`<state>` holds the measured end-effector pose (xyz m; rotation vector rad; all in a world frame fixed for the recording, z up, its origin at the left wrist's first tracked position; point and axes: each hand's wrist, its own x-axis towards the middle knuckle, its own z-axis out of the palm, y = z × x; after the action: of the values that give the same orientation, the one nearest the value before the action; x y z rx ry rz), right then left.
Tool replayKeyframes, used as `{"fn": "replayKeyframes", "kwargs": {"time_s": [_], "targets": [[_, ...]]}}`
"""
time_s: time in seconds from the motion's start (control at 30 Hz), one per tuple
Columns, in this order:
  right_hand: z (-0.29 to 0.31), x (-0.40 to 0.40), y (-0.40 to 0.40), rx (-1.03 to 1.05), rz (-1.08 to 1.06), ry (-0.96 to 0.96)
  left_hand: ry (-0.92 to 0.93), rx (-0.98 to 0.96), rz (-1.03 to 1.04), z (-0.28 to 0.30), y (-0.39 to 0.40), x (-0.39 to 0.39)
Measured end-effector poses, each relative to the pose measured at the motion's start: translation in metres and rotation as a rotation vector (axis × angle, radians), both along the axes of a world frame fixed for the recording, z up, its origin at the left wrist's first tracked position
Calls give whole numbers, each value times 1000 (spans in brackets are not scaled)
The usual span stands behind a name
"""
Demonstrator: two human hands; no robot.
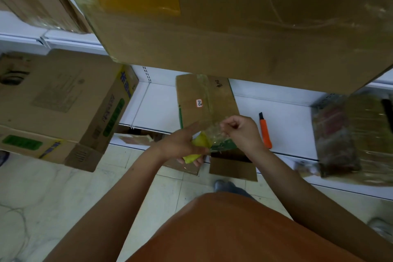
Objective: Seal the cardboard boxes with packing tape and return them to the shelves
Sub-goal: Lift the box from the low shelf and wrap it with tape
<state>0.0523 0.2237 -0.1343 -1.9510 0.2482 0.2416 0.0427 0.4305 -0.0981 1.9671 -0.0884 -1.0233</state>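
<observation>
Holding a yellow tape roll (196, 147), the left hand (182, 144) curls its fingers around the roll's edge, with the forefinger stretched toward the far right. The right hand (242, 132) pinches the free end of clear packing tape (212, 132) between thumb and bent fingers, so that the strip runs between the two hands. Both hands hover just above the near end of a small cardboard box (204, 100), which lies on the white lower shelf (282, 117); its top flaps are closed, a clear strip runs along its seam, and it bears a small white label (199, 103). Its contents are hidden. An orange utility knife (265, 131) lies on the same shelf, just right of the right hand. A printed carton (63, 100) stands at left, closed, jutting past the shelf edge. A large brown box (244, 27) fills the far upper field on a higher shelf. A film-wrapped bundle (348, 136) lies at right; what it holds cannot be told.
</observation>
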Motion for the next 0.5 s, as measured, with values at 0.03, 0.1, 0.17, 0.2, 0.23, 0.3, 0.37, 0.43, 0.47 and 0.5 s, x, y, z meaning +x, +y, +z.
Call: {"fn": "replayKeyframes", "kwargs": {"time_s": [0.03,0.1,0.17,0.2,0.23,0.3,0.37,0.43,0.47,0.5], "targets": [[-6,-2,1,-46,-3,-19,-30,2,8,-1,1,1],[-17,-6,3,-103,-17,-43,-172,107,-26,-8,-1,5],[-30,-8,-5,-166,-60,-45,-411,351,-153,-18,1,10],[-37,-5,-17,-203,-108,-20,-515,499,-234,-22,6,10],[-42,-1,-33,-230,-189,26,-577,624,-292,-26,15,9],[-49,6,-71,-299,-329,74,-562,736,-315,-32,41,5],[-49,11,-94,-320,-344,9,-547,779,-317,-40,64,6],[-50,11,-93,-323,-301,-42,-533,800,-315,-48,75,7],[-53,10,-89,-330,-293,-52,-535,807,-317,-53,76,9],[-58,10,-85,-320,-297,-65,-542,816,-322,-59,77,11]]}}
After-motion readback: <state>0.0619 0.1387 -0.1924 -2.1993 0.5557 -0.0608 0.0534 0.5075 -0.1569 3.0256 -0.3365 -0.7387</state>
